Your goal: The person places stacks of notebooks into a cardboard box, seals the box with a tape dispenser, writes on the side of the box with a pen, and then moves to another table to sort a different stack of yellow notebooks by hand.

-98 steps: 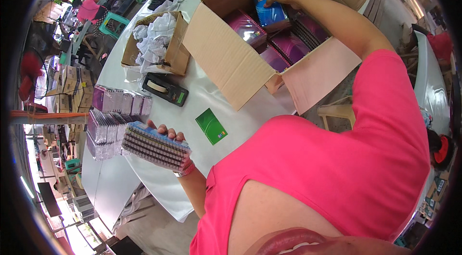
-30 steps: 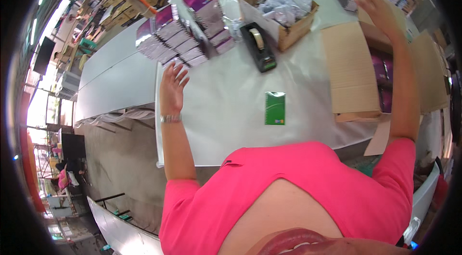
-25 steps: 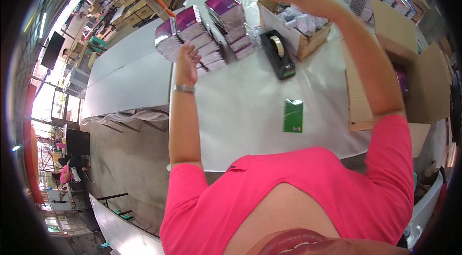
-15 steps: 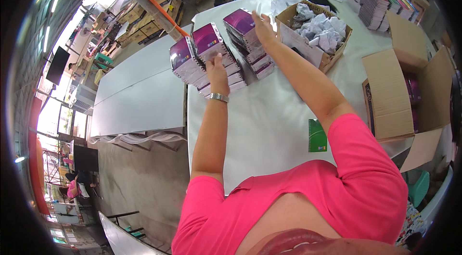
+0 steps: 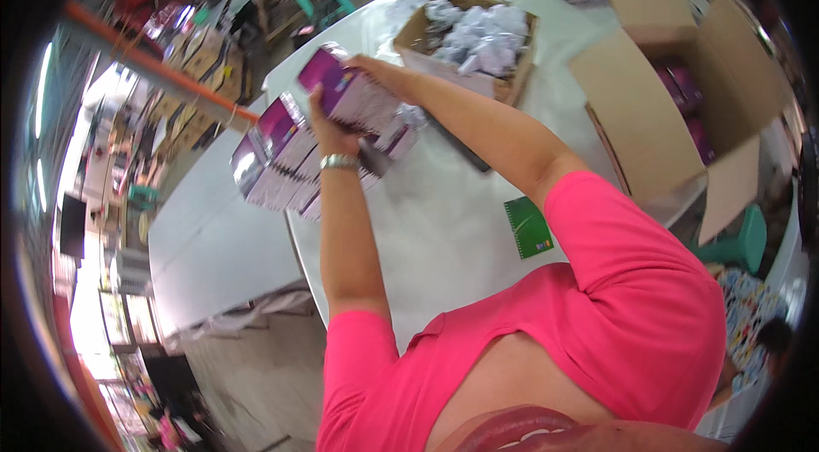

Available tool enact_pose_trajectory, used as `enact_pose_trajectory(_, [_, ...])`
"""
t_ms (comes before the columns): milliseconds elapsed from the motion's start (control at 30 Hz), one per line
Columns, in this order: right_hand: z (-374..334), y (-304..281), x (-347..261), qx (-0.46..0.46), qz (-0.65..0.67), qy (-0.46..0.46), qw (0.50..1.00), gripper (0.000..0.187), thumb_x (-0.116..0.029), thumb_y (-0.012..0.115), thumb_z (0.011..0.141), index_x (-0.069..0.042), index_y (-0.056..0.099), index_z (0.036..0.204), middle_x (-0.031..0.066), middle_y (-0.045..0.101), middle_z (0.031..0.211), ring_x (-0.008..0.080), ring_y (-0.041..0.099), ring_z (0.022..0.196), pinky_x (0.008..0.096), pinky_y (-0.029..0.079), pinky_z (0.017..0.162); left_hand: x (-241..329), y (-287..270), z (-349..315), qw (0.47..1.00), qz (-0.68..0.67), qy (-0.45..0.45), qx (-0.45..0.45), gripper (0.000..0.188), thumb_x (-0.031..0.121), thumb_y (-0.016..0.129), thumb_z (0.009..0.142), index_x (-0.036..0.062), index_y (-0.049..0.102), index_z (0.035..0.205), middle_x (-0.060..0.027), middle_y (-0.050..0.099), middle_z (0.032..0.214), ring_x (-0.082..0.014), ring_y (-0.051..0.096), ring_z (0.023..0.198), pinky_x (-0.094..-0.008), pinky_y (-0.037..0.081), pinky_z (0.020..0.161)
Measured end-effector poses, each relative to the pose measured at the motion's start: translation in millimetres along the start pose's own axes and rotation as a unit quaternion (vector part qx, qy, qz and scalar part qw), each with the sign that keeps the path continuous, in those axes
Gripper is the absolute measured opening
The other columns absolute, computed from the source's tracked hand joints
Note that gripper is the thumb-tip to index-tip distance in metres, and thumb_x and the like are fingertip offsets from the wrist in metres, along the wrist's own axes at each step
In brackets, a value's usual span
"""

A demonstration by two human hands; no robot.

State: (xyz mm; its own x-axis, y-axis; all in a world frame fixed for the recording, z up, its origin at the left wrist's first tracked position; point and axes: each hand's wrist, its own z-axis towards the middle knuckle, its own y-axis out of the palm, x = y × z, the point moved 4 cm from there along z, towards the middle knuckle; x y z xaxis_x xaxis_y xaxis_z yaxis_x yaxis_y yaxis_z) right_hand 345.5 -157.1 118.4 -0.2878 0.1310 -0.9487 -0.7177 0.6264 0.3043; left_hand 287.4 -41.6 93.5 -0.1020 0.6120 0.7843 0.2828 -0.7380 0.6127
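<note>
Between my two hands a stack of purple spiral notebooks (image 5: 368, 101) is held at the table's far left. My left hand (image 5: 334, 135) presses on its near left side, fingers up along the corner. My right hand (image 5: 381, 75) grips its far right side, fingertips over the top edge. More purple notebook stacks (image 5: 280, 145) stand close against it on the left, with shiny wrapping. A dark flat piece (image 5: 373, 159) shows by my left wrist; its kind is unclear.
An open carton (image 5: 640, 124) with purple notebooks inside stands at right. Behind my right arm sits a box of crumpled paper (image 5: 482, 34). A green spiral notebook (image 5: 529, 228) lies on the white table (image 5: 426, 230). A dark long strip (image 5: 461, 147) lies under my right forearm.
The view has turned and shifted. My left hand has moved from the left stacks to the right-hand stack, which now sits tilted between both hands.
</note>
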Motion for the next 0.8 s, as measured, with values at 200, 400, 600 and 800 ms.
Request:
enact_pose_trajectory(200, [-95,-12,-165,0.136,-0.367,-0.152,0.907,0.089,-0.076,0.055,0.074,-0.001,0.059,0.122,0.0157,0.059,0.121,0.027,0.055,0.115,0.0373,0.043,0.096,46,88,-78,0.967,-0.066,0.169,-0.177,0.094,0.062,0.059,0.072,0.0162,0.025,0.147,-0.0142,0.03,0.148,-0.0392,0.025,0.137,-0.0708,0.023,0.103])
enact_pose_trajectory(400, [-254,-83,-230,0.175,-0.424,-0.116,0.881,0.065,-0.04,0.073,0.073,-0.003,0.057,0.123,0.0149,0.058,0.125,0.0226,0.06,0.108,0.0374,0.051,0.088,-7,219,-146,0.957,-0.007,0.123,-0.264,0.095,0.069,0.051,0.074,0.0178,0.021,0.149,-0.011,0.019,0.154,-0.0363,0.016,0.141,-0.0687,0.017,0.107])
enact_pose_trajectory(600, [-447,-201,-237,0.36,-0.713,0.022,0.602,0.065,-0.041,0.067,0.077,0.001,0.051,0.125,0.0206,0.06,0.117,0.0283,0.059,0.106,0.037,0.047,0.089,-102,248,-174,0.828,-0.326,-0.133,-0.437,0.085,0.067,0.05,0.08,0.0189,0.028,0.147,-0.0102,0.026,0.152,-0.0369,0.027,0.137,-0.0652,0.026,0.105])
enact_pose_trajectory(800, [-512,-250,-77,0.279,-0.465,0.381,0.749,0.04,-0.031,0.059,0.083,-0.004,0.061,0.113,0.0094,0.063,0.111,0.0195,0.058,0.101,0.036,0.045,0.089,-144,326,-185,0.889,-0.18,-0.133,-0.4,0.089,0.068,0.047,0.076,0.0252,0.022,0.15,-0.0061,0.024,0.154,-0.0353,0.023,0.14,-0.0649,0.02,0.108])
